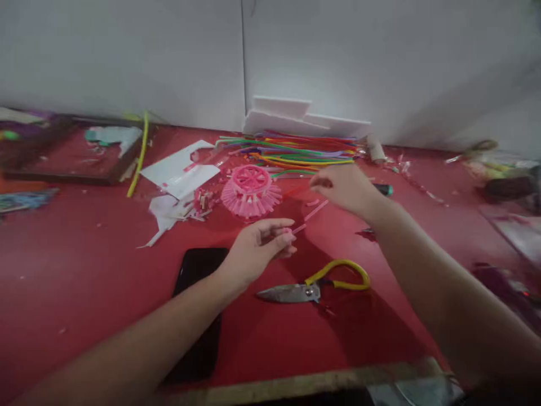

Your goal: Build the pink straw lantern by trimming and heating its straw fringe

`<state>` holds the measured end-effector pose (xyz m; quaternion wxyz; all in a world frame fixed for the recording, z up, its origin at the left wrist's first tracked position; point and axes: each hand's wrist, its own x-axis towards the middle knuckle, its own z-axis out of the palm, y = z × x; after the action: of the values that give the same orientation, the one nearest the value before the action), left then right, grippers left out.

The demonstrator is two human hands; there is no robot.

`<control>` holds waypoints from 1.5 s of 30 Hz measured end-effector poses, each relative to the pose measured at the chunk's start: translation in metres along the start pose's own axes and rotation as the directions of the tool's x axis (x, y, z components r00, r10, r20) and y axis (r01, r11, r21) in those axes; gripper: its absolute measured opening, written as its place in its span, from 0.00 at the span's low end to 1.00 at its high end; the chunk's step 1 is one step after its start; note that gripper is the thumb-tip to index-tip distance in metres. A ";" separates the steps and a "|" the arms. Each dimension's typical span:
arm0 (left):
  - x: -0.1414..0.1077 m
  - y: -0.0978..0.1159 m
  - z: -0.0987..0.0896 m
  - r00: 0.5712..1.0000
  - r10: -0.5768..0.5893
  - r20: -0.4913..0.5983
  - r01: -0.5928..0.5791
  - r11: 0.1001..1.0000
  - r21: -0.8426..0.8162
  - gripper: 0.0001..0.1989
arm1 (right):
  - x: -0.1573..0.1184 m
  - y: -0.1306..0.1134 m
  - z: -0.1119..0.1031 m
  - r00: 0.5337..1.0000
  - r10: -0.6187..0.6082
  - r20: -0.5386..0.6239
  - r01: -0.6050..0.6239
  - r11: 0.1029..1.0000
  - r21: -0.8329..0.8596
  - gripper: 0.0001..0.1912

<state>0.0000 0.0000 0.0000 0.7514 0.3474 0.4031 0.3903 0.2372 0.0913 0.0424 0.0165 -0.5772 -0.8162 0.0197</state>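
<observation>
My left hand [264, 248] is closed in a pinch on a small pink stick piece [299, 229], which pokes out to the right of the fingertips. Above and to the right, my right hand [344, 189] hangs over the table with its fingers curled together; what they hold, if anything, is hidden. Below its fingertips another thin pink stick [316, 210] shows, near a short curved pink piece [311, 202]. A round pink ruffled craft piece with a spoked ring on top [251, 192] stands just beyond my left hand. Yellow-handled scissors [313, 288] lie in front of both hands.
Long coloured strips [296, 151] lie in a bundle at the back, before white foam boards [283, 115]. White paper [181, 169] and pink scraps [202, 204] are at left. A black phone [198, 344] lies under my left forearm. A dark wooden frame [63, 177] sits far left.
</observation>
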 end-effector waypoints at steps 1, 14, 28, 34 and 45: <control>0.000 0.000 0.000 1.000 0.001 0.002 -0.001 1.000 -0.001 0.30 | -0.002 0.000 0.007 1.000 -0.019 0.023 0.019 1.000 -0.003 0.13; 0.004 -0.002 -0.002 0.987 -0.137 0.084 0.146 0.983 -0.107 0.22 | -0.040 -0.030 0.033 0.976 0.012 -0.218 0.070 0.928 0.367 0.08; 0.003 -0.001 0.000 0.994 -0.066 0.086 0.067 0.998 -0.008 0.20 | -0.095 -0.073 0.054 0.930 0.295 -0.221 0.184 0.147 0.972 0.06; 0.004 0.000 0.002 0.990 -0.054 0.129 0.052 0.998 0.017 0.18 | -0.102 -0.074 0.054 0.911 0.355 -0.211 0.164 0.157 0.974 0.05; 0.000 0.000 0.001 0.938 0.207 0.280 -0.294 0.901 0.320 0.02 | -0.102 -0.071 0.060 0.967 0.200 -0.156 0.140 0.094 0.986 0.06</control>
<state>0.0006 0.0002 0.0004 0.6619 0.5713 0.3254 0.3599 0.2013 -0.0295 -0.0147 0.5030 -0.4290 -0.5675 0.4908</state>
